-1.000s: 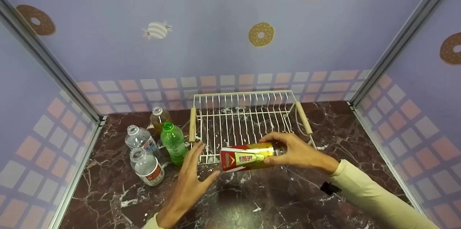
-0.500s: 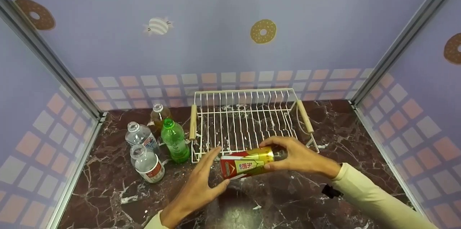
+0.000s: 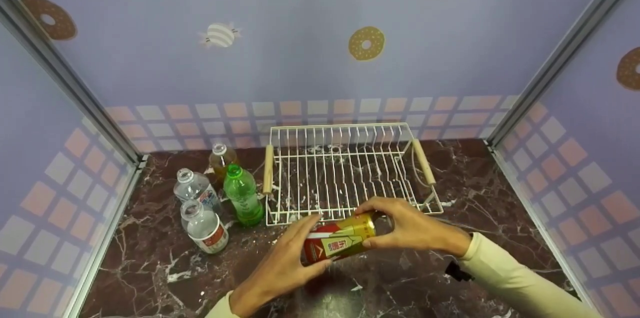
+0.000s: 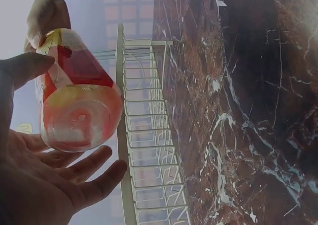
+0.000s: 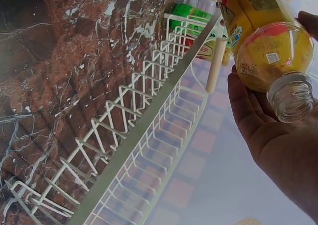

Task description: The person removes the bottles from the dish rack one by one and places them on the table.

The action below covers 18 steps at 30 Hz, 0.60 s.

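A plastic drink bottle [image 3: 340, 240] with a red and yellow label is held sideways in front of the wire rack, its uncapped neck toward the right. My right hand [image 3: 410, 225] grips it around the shoulder, thumb on the near side. Around its base sits my left hand [image 3: 280, 263], thumb and fingers spread. In the left wrist view the clear bottom of the bottle [image 4: 82, 111] faces the palm, the thumb lies at its side and the other fingers extend loosely below. The bare threaded mouth of the bottle [image 5: 290, 98] shows in the right wrist view.
Behind the hands stands a white wire dish rack [image 3: 340, 126] with wooden handles. Left of it, a green bottle [image 3: 243, 198], an amber one [image 3: 220, 160] and two clear ones, a rear one [image 3: 192, 188] and a front one [image 3: 212, 238], stand upright on the dark marbled counter [image 3: 150, 258].
The left hand has moved right, and the bottle's base now lies between its thumb and fingers. The bottle has come slightly nearer and tilted, its base lower in the head view.
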Motion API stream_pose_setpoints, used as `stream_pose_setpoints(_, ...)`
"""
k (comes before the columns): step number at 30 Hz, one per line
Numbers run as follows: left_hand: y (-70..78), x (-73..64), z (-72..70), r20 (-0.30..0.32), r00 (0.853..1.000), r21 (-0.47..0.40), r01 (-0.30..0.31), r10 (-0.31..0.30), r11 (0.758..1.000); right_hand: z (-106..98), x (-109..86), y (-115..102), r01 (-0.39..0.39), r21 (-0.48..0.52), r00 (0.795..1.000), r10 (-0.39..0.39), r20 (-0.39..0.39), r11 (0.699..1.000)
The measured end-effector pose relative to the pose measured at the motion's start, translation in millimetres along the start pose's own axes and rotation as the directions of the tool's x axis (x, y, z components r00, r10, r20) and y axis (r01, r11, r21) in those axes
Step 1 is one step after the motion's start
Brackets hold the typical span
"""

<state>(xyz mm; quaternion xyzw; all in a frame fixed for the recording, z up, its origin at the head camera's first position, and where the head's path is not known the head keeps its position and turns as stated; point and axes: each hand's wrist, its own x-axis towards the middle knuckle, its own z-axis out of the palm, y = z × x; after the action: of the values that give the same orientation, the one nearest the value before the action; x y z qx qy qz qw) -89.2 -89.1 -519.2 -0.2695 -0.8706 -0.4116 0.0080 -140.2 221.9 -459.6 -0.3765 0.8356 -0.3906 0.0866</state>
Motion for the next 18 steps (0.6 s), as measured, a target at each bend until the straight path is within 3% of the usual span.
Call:
stream_pose_setpoints(8, 0.9, -1.3, 6.1, 0.054, 0.998, -0.018, 0.018, -0.017, 1.0, 5.6, 1.0, -8.8, 0.049, -0.032, 0.998, -0.047, 0.048, 0.998)
stream_pose_setpoints(18, 4.4, 1.0, 14.1, 0.113, 0.993, -0.044, 0.039, -0.034, 0.998, 9.8, 0.4, -17.8, 0.048, -0.098, 0.996, -0.04, 0.078, 0.994)
